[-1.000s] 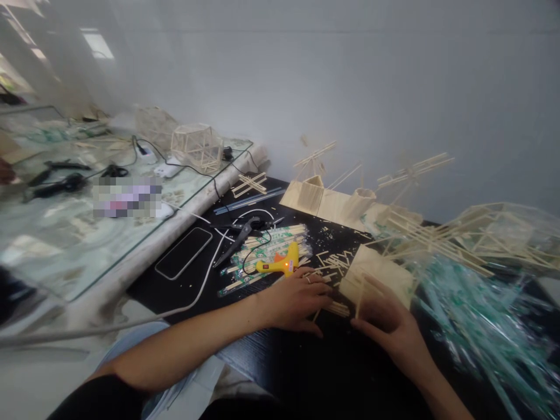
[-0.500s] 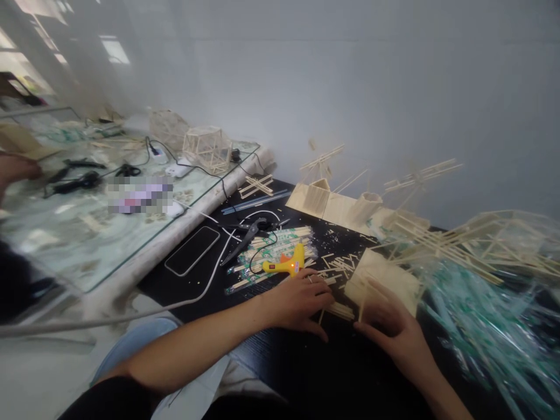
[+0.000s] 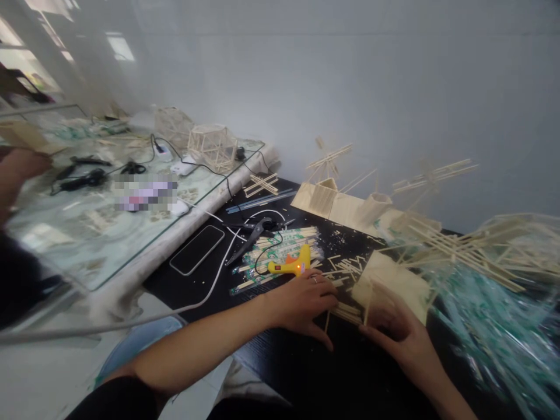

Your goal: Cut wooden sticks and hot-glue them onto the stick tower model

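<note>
My left hand (image 3: 304, 303) lies over the black table just in front of a yellow glue gun (image 3: 293, 265), fingers spread and thumb stretched out. A short wooden stick (image 3: 328, 322) shows beside its thumb. A small bundle of thin wooden sticks (image 3: 347, 313) lies between my two hands. My right hand (image 3: 396, 326) is curled, its thumb and fingers closed on a thin wooden stick (image 3: 367, 303) that stands nearly upright; the fingertips are partly hidden. Behind it lies a pale wooden board (image 3: 389, 277).
Paper-wrapped chopsticks (image 3: 280, 242), dark pliers (image 3: 251, 239) and a phone (image 3: 196, 251) lie on the left. Stick structures (image 3: 455, 245) and crumpled green-printed plastic wrappers (image 3: 503, 326) are at right. A white cable (image 3: 210, 286) crosses the front. Another person's hand (image 3: 26, 166) is at far left.
The whole view has shifted slightly, so things appear a little further right. Both hands keep nearly the same pose and place among the sticks.
</note>
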`<state>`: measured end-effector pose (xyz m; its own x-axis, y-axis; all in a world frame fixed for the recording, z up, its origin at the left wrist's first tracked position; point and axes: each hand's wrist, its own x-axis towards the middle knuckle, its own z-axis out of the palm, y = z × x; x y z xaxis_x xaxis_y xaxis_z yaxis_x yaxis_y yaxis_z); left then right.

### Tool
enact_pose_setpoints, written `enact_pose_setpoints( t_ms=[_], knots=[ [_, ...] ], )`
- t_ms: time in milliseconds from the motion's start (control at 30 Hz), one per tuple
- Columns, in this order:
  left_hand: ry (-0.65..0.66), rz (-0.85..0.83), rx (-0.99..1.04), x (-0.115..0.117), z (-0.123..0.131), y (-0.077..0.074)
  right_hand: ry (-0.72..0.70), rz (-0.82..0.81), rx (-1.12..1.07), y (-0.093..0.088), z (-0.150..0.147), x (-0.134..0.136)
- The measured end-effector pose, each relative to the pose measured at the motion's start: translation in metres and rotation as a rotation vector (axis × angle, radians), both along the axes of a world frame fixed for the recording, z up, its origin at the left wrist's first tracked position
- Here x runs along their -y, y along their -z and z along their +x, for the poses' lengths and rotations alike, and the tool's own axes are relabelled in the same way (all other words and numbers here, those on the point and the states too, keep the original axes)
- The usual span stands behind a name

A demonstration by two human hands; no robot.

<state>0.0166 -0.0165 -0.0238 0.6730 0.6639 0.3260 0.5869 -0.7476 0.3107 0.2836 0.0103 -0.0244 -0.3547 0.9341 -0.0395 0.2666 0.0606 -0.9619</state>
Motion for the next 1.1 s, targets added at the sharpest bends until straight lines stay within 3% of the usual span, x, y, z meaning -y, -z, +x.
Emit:
enact_pose_setpoints(
  t_ms=[300,800,1100],
  knots=[
    [0.008,-0.033,-0.084,-0.001,-0.008,-0.011,0.084,0.040,0.010,-0.001,-0.006,0.007],
    [0.015,-0.004,-0.073,-0.003,-0.004,-0.001,0.048,0.003,-0.041,-0.006,-0.008,0.013],
    [-0.051,-0.145,0.094,-0.003,-0.004,-0.009,0.093,0.048,-0.082,-0.006,-0.008,0.014]
  ],
)
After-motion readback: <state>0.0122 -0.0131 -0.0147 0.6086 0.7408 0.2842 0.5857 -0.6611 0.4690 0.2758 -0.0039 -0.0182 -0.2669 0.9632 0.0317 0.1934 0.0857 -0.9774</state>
